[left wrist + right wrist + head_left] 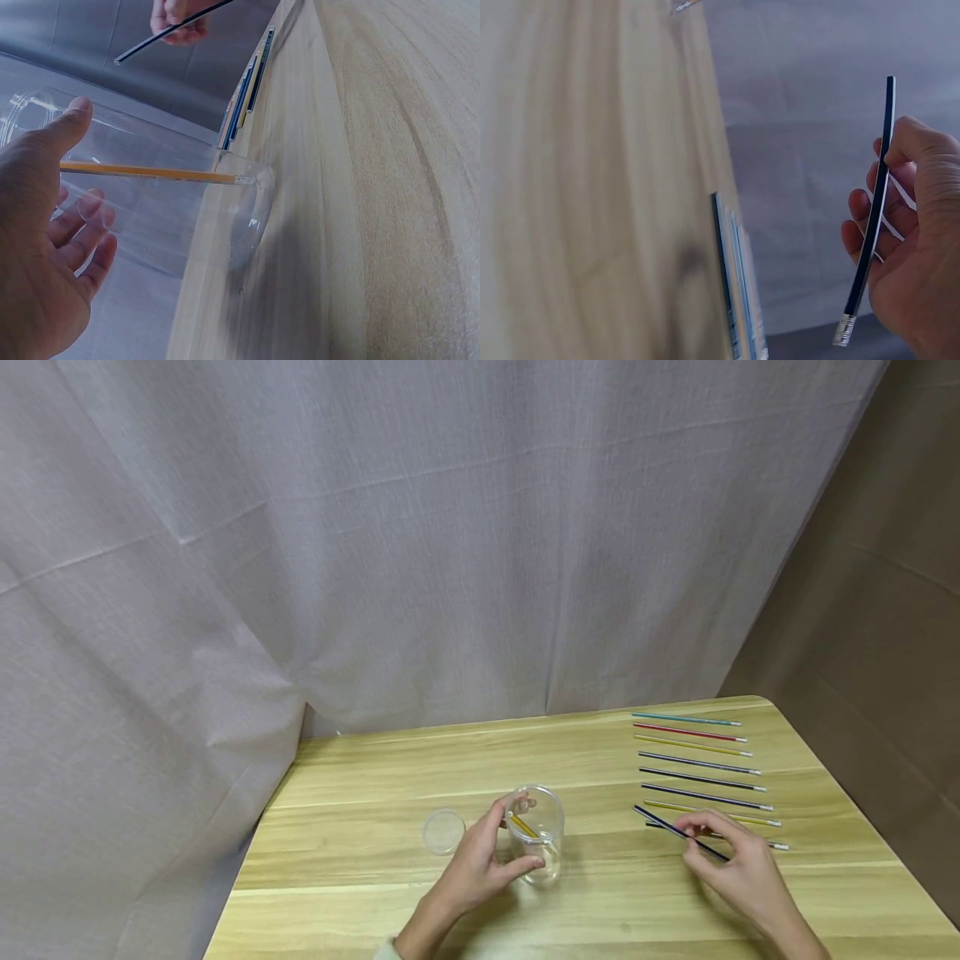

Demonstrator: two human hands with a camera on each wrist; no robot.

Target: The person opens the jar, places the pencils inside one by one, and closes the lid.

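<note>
Right hand [737,860] pinches my pencil [875,211], angled toward 10 o'clock; cup [547,823] off at its 9, gripped by my left hand [480,864].

No readable text, labels, brands, numbers or signs.
Any print on the yellow wooden pencil [150,172] inside the clear cylindrical plastic jar [557,822], the dark, pale-ended pencil [875,214] held up, or the row of slim teal, red, yellow and dark pencils [702,779] is too small or blurred to make out; the jar itself shows no legible lettering.
</note>
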